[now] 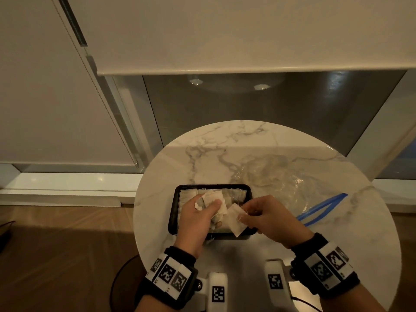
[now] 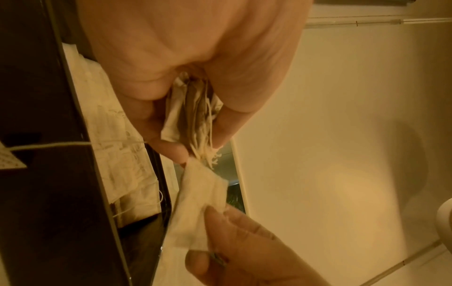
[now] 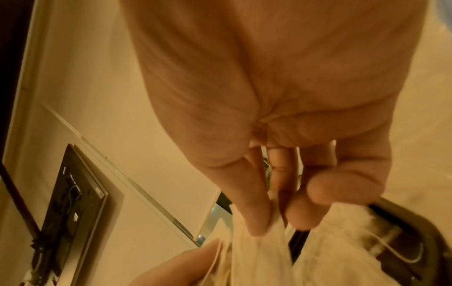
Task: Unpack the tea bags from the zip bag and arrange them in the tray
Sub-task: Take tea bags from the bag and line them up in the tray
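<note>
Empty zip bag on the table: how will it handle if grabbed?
Probably floppy: the zip bag lies crumpled and flat on the table. Likely very light, thin clear film. Possibly slippery; the blue zip strip looks the firmest place to pinch.

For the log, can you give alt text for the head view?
Over a black tray of tea bags, the left hand grips a bunch while the right hand pinches one tea bag; the zip bag lies behind.

Black tray point(image 1: 172, 212) part-filled with pale tea bags point(image 1: 188, 195) — clear blue-zipped zip bag point(image 1: 281, 176) lies flat beside it.
</note>
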Demonstrator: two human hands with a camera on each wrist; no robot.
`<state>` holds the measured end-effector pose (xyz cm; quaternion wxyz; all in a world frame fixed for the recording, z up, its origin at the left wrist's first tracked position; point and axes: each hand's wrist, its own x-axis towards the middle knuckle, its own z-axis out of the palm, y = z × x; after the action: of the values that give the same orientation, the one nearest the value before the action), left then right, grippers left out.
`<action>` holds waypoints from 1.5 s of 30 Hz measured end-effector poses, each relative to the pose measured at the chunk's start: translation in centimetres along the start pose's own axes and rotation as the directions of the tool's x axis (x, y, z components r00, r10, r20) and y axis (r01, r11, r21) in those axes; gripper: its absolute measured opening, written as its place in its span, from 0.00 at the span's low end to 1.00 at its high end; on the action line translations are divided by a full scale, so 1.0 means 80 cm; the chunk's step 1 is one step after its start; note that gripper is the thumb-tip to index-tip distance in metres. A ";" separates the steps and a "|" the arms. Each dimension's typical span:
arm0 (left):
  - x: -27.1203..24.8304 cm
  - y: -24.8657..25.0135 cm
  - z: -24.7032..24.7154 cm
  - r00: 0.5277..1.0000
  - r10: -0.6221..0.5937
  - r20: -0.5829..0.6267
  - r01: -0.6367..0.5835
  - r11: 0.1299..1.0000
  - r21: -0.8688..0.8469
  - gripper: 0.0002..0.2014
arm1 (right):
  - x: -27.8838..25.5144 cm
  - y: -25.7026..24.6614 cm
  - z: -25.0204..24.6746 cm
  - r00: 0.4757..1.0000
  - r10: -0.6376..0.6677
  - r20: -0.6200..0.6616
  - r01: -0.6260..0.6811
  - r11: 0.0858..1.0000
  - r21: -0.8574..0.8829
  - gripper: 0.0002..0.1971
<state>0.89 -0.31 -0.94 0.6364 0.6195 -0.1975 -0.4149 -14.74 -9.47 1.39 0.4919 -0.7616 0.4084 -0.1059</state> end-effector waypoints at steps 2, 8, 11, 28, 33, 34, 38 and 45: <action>0.003 0.001 -0.007 1.000 -0.016 -0.014 0.015 0.999 -0.036 0.05 | 0.005 0.006 -0.002 0.996 0.015 -0.083 -0.019 0.999 -0.049 0.06; 0.009 -0.007 -0.019 0.997 -0.059 -0.045 0.054 0.994 -0.096 0.05 | 0.040 0.023 -0.008 0.953 -0.002 -0.303 -0.067 0.973 -0.219 0.07; 0.013 -0.008 -0.021 0.997 -0.064 -0.048 0.058 0.993 -0.106 0.05 | 0.065 0.016 -0.010 0.959 -0.056 -0.278 -0.049 0.933 -0.357 0.06; 0.021 -0.015 -0.031 0.998 -0.061 -0.033 0.056 0.990 -0.127 0.05 | 0.144 -0.008 -0.004 0.992 0.115 -0.045 -0.107 0.623 -0.775 0.08; 0.024 -0.017 -0.033 0.997 -0.062 -0.040 0.057 0.991 -0.122 0.04 | 0.147 -0.009 -0.004 0.991 0.124 -0.049 -0.117 0.633 -0.766 0.09; 0.024 -0.016 -0.033 0.997 -0.063 -0.039 0.058 0.991 -0.120 0.04 | 0.148 -0.008 -0.004 0.991 0.127 -0.052 -0.121 0.636 -0.762 0.10; 0.023 -0.015 -0.032 0.997 -0.062 -0.045 0.056 0.991 -0.123 0.04 | 0.147 -0.008 -0.006 0.991 0.124 -0.056 -0.124 0.654 -0.746 0.11; 0.022 -0.015 -0.033 0.997 -0.056 -0.055 0.050 0.993 -0.110 0.07 | 0.142 -0.001 -0.018 0.996 0.041 -0.078 -0.081 0.769 -0.634 0.08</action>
<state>3.61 0.09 -2.97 0.6634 0.6008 -0.1393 -0.4237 -8.17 -18.69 -0.56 0.1962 -0.8658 0.4592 0.0316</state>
